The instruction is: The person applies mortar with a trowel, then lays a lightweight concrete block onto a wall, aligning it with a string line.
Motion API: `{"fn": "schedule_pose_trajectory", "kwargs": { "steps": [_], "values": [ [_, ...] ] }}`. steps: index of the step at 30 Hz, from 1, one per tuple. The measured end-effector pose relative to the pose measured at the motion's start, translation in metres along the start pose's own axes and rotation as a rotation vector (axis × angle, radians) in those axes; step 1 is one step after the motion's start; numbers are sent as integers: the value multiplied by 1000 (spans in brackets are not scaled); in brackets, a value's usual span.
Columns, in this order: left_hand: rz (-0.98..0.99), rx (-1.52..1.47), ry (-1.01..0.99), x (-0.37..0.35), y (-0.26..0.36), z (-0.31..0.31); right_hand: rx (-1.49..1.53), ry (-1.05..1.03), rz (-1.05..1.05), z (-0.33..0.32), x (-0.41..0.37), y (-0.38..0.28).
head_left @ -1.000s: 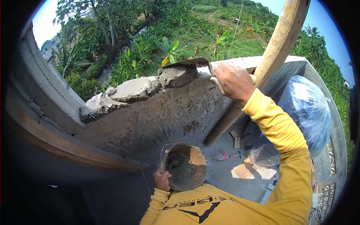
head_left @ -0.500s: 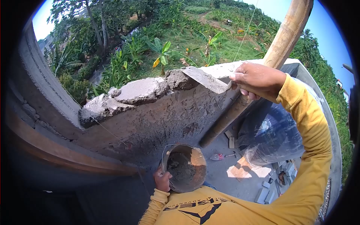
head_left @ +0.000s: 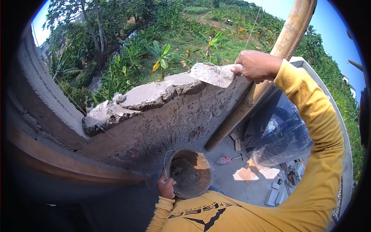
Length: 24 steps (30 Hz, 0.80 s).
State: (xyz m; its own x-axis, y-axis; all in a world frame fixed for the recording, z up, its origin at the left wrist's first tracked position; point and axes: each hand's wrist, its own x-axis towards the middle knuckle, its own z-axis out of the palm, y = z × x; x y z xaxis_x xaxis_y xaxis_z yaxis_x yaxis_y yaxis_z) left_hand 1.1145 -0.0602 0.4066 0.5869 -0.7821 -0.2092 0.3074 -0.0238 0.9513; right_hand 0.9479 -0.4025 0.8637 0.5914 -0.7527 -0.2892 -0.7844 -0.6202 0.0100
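1. One pointing trowel [head_left: 212,75] is front and centre, its mortar-smeared blade tilted over the near top edge of the masonry wall [head_left: 166,121]; whether steel touches wall, I cannot tell.
2. Gripping it at the handle end, the right hand [head_left: 258,66] has fingers curled round, well apart from the other hand.
3. Just left of the blade, a rough band of grey mortar [head_left: 147,92] caps the wall's top, lumpy along its near edge and running to the left corner.
4. Down below, the left hand [head_left: 166,188] is clamped on the left rim of a bucket [head_left: 204,166], mouth tipped to view, wet mortar [head_left: 184,174] inside, thin wire handle arching at the left.
5. Behind the right hand, a bamboo pole [head_left: 234,120] slants across the wall, its foot on the floor.
6. Right of the pole sits a dark blue bundle [head_left: 280,129] in clear plastic; grey blocks [head_left: 272,197] lie on the floor nearer the person.
7. Beyond the wall's far edge, banana plants [head_left: 162,58] stand in bright green ground.
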Motion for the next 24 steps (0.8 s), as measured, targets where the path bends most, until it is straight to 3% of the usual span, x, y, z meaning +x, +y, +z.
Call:
{"fn": "schedule_pose_trajectory", "kwargs": {
  "steps": [2,5,6,8,12,15,19,24],
  "values": [
    [20,24,-8,-1,8,1,-260,250,-248,19,-9,35],
    [-28,-78,50,-4,7,7,30,628,-286,85,-36,59],
    [-44,-83,50,-5,5,7,586,299,-39,96,-55,35],
    [-67,-92,60,-4,2,8,736,551,-247,166,-54,14],
    [-35,-3,70,-11,8,17,950,756,-451,253,-31,-76],
    [48,122,94,-17,4,22,922,786,-516,266,-9,-122],
    [-18,90,140,-27,10,34,948,935,-473,287,25,-105],
    [-12,97,138,-25,4,48,985,980,-339,306,35,-29]
  ]
}}
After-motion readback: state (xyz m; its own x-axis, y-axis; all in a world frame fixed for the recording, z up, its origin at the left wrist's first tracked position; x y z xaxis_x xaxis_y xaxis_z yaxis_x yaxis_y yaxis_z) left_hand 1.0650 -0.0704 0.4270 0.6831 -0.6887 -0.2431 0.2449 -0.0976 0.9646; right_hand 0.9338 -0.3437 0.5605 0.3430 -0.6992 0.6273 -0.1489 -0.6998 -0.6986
